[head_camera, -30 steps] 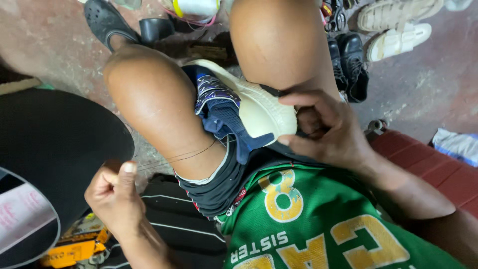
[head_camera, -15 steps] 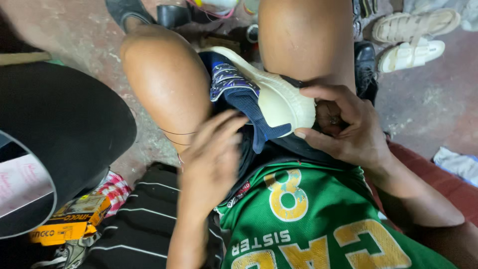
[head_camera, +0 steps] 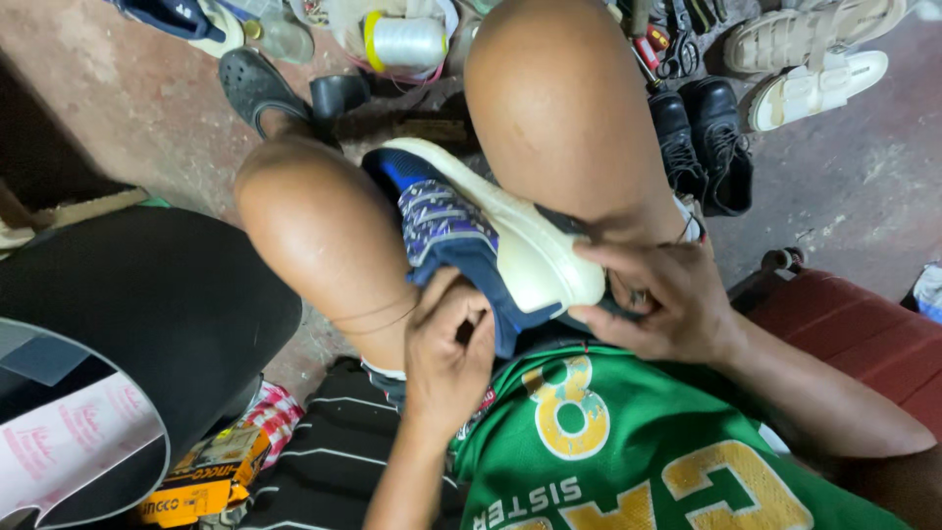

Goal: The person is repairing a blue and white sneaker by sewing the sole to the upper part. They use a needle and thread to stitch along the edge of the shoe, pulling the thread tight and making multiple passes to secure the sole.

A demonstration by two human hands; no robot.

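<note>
The left hand point(head_camera: 446, 344) pinches the blue knit sneaker with the cream sole point(head_camera: 471, 236); the right hand point(head_camera: 657, 299) grips its heel, fingertips hidden beneath.

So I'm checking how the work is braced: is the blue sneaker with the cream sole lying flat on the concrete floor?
No, the blue sneaker with the cream sole is wedged between the person's knees, with both hands on it.

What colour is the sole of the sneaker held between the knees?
Cream-white sole, under a blue patterned upper; head view.
</note>
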